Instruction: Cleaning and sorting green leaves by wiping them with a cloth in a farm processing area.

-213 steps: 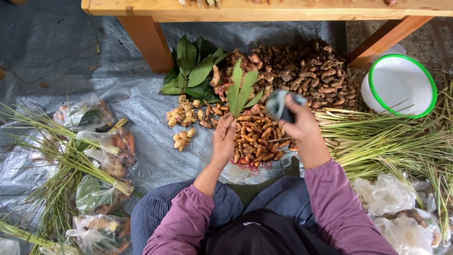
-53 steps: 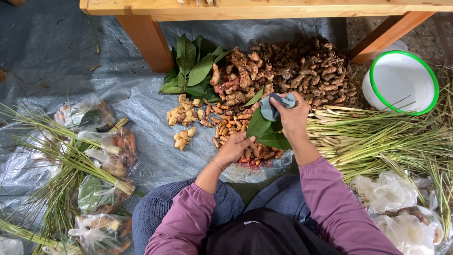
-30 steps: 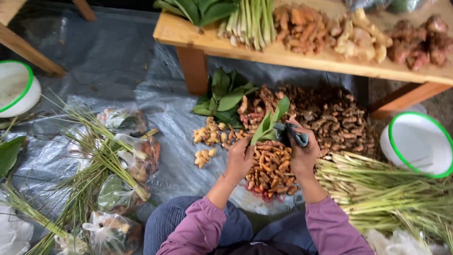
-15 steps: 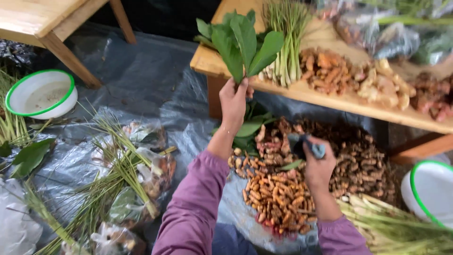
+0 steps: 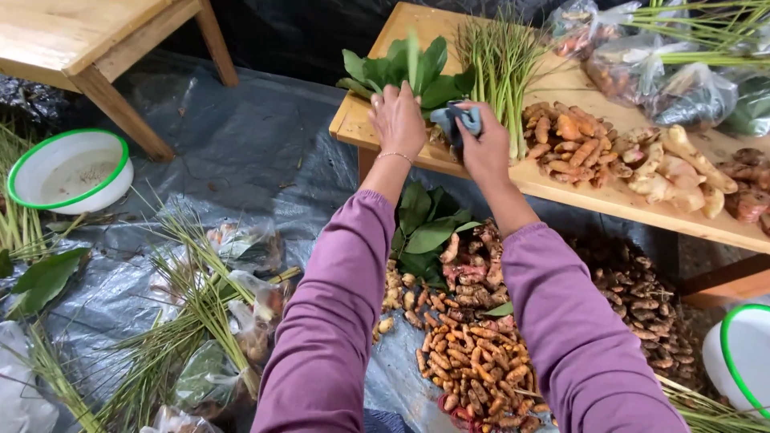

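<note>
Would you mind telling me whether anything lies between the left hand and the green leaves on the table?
Nothing visible does. The left hand is already at the bunch of green leaves on the wooden table. The right hand, beside it, holds a blue-grey cloth.

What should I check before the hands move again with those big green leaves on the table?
1. Left hand on the green leaves: ok, it rests on their stems at the table's near corner.
2. Leaves fully on the wooden table: ok, they lie on top, next to the bundle of green stalks.
3. Right hand free: not ok, it grips a blue-grey cloth.
4. Room beside the leaves: not ok, the stalks and the orange roots lie close on the right.
5. Whether the leaf stems are tied together: cannot tell, the hand hides them.
</note>
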